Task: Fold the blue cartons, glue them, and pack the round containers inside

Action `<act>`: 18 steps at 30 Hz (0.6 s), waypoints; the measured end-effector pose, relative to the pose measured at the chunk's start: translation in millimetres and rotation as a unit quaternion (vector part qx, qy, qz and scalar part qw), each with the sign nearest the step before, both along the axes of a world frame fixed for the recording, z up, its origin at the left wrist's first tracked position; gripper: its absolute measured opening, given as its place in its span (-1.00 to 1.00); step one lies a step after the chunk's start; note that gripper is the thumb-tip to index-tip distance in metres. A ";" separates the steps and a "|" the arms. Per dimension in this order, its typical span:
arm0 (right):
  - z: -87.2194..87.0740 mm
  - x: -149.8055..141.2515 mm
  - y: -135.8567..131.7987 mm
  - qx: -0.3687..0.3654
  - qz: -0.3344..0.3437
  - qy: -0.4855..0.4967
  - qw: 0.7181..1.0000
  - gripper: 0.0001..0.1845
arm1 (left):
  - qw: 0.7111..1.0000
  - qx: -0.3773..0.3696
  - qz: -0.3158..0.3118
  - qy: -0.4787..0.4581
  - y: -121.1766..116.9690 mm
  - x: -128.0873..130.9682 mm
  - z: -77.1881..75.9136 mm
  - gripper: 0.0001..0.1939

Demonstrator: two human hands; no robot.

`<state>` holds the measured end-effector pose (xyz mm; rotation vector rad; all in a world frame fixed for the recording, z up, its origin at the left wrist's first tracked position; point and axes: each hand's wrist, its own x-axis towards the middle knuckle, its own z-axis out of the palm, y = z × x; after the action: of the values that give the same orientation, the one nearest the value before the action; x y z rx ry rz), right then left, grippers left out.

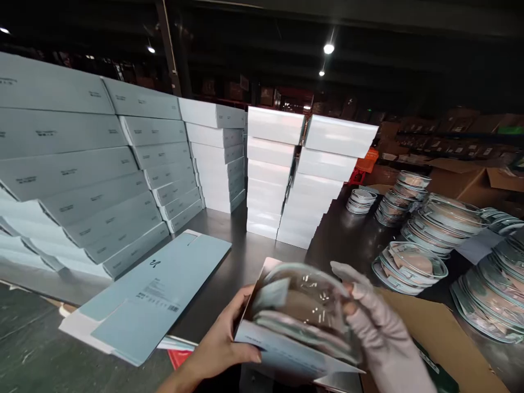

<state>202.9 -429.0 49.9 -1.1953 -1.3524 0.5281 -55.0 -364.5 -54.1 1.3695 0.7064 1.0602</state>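
Head view: the left hand point(227, 341) clasps an open box point(286, 352); the gloved right hand point(379, 327) grips a clear pouch point(305, 305) in the box's opening. Its curved rim could snag if pushed in askew. Beyond the box stand white cartons point(272, 174).

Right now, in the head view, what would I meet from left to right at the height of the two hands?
Floor, flat blue boxes, left hand, open box, right hand, brown cardboard, stack of clear packs.
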 end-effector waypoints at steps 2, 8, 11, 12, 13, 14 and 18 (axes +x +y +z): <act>-25.4 -5.5 -2.2 -0.002 -0.007 0.028 1.000 -0.64 | 1.000 -0.005 0.009 -0.011 -0.8 -1.3 -9.7 0.16; -97.0 -19.1 -7.6 0.079 0.077 0.010 0.994 -0.28 | 0.990 0.111 0.088 0.006 -7.8 -11.2 -37.5 0.01; -101.5 -42.2 -17.1 0.028 0.032 -0.028 0.999 -0.29 | 0.968 0.231 0.094 0.000 -15.2 -9.8 -35.9 -0.34; -99.3 -50.6 -19.6 0.017 0.015 -0.016 1.000 -0.31 | 0.966 0.238 0.103 0.001 -18.0 -7.7 -33.1 -0.42; -96.6 -58.7 -21.2 0.005 0.004 0.001 1.000 -0.33 | 0.967 0.225 0.118 0.006 -20.8 -4.9 -29.7 -0.44; -94.1 -66.1 -21.7 -0.008 -0.008 0.019 1.000 -0.35 | 0.970 0.202 0.138 0.011 -23.6 -1.7 -25.8 -0.45; -90.9 -81.0 -16.3 -0.016 -0.059 0.073 0.995 -0.34 | 0.966 0.107 0.233 0.013 -30.5 7.1 -8.4 -0.64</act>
<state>121.9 -445.3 -41.0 -1.2297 -1.1467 0.5432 -48.0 -395.0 -62.5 1.4366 0.9862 1.5285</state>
